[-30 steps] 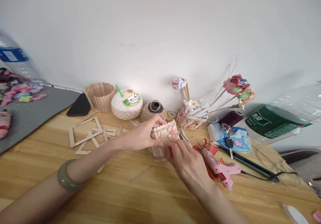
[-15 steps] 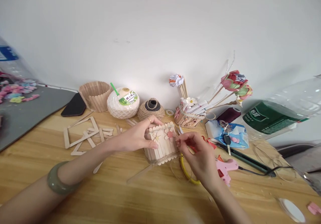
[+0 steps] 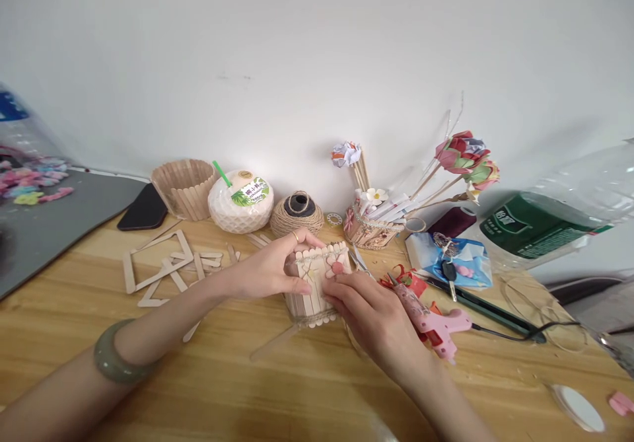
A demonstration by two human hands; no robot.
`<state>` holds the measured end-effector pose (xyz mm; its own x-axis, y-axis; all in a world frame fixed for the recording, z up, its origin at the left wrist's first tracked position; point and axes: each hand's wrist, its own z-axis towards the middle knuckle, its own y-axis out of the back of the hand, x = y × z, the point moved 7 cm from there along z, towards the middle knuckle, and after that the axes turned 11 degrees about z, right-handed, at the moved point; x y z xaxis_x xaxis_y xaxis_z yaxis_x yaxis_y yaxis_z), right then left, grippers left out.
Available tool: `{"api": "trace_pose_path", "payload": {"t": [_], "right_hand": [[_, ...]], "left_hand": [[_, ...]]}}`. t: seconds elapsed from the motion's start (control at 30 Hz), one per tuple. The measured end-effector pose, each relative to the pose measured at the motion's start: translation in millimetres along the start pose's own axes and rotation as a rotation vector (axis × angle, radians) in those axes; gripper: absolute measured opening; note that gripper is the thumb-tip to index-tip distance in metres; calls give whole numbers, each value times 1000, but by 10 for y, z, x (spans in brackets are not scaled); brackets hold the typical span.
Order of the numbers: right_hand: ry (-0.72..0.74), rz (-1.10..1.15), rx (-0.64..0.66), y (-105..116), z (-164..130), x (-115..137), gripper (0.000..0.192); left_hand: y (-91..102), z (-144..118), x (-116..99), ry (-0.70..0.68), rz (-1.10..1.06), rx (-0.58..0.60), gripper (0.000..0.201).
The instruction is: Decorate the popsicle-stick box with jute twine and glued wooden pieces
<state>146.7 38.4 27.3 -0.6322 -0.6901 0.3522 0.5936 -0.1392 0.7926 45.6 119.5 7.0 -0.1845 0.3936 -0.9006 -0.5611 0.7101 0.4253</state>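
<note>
A small box made of craft sticks (image 3: 310,300), bound with twine along its top and bottom, stands in front of me. Its face carries a pale flower with a yellowish centre on the left and a flower with a red centre (image 3: 337,267) on the right. My left hand (image 3: 282,270) grips the box's left side, thumb on the front face. My right hand (image 3: 369,310) bears on the face just under the red-centred flower, fingers bent and close together. Its thumb and whatever the fingertips hold are hidden.
Loose craft sticks (image 3: 166,273) lie at left. Behind are a stick basket (image 3: 183,191), a coconut (image 3: 241,204), a twine ball (image 3: 297,216) and a decorated holder (image 3: 371,230) with paper flowers. A pink glue gun (image 3: 443,326) and scissors (image 3: 359,260) lie at right.
My right hand has moved left, from the box's right edge onto its front face, now covering the lower right part. My left hand keeps its grip on the box.
</note>
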Motion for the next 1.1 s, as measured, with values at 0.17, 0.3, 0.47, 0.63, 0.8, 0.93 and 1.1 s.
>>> {"api": "trace_pose_path", "payload": {"t": [0.17, 0.3, 0.47, 0.63, 0.8, 0.93, 1.1], "right_hand": [[55, -148, 6, 2, 54, 93, 24], [34, -197, -33, -43, 42, 69, 21], [16, -257, -147, -68, 5, 24, 11], [-43, 65, -131, 0, 15, -78, 13], [-40, 95, -39, 14, -18, -78, 16], [12, -152, -62, 4, -31, 59, 15], [-15, -393, -94, -32, 28, 192, 18]], "left_hand": [[23, 10, 11, -14, 6, -30, 48], [26, 9, 19, -12, -21, -38, 48], [-4, -6, -23, -19, -37, -23, 47], [-14, 2, -10, 17, -55, -32, 46], [3, 12, 17, 24, -66, -43, 47], [3, 5, 0, 2, -46, -53, 47], [-18, -11, -52, -30, 22, -56, 45]]}}
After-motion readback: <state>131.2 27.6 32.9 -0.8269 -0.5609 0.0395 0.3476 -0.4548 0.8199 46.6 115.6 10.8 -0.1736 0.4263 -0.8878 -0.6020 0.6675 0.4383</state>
